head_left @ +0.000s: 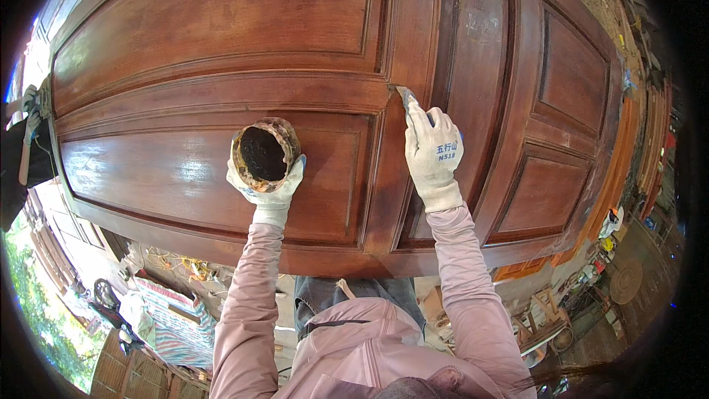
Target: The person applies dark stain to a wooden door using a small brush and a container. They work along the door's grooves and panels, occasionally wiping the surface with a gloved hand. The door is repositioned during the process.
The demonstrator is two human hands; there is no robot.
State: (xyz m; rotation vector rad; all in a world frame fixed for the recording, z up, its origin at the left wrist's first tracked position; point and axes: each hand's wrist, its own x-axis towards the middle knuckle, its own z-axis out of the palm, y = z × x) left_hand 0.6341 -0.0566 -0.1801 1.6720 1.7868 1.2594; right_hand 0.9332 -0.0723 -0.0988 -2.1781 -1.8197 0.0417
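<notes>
A large reddish-brown panelled wooden door lies in front of me, with raised mouldings around its panels. My left hand, in a white work glove, is wrapped round a crusted round pot and holds it over the near panel. The pot's mouth faces up, and its inside is dark. My right hand, gloved too, grips a small putty knife; its handle is mostly hidden by the fingers. The blade's tip is at the frame near a moulding corner, touching or very close to the wood.
At the far left a person in dark clothes has a gloved hand at the door's end, beside a wooden tool handle. A striped bag stands lower left. Long timber strips lie along the right. Clutter covers the lower-right floor.
</notes>
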